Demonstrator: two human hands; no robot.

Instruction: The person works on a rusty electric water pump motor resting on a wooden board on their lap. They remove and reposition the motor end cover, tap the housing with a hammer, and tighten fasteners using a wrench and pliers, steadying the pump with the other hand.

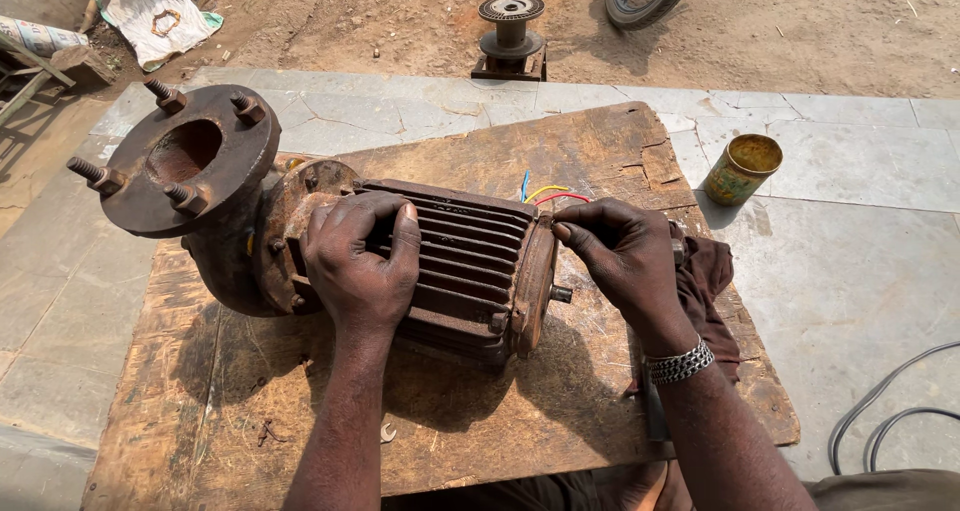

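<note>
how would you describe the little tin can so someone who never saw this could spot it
Start at the worn wooden board that carries the rusty finned motor. Look past the board's far right corner, onto the grey stone slabs. The tin can stands there alone, open-topped, a small yellow-green cylinder with a rusty inside, the only container in view.

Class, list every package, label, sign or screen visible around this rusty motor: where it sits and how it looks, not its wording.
Tin can: on the paving right of the wooden board, open cylinder, green-yellow label.
White sack: crumpled on the dirt, top left, faint printed mark.
No signs or screens.
</note>
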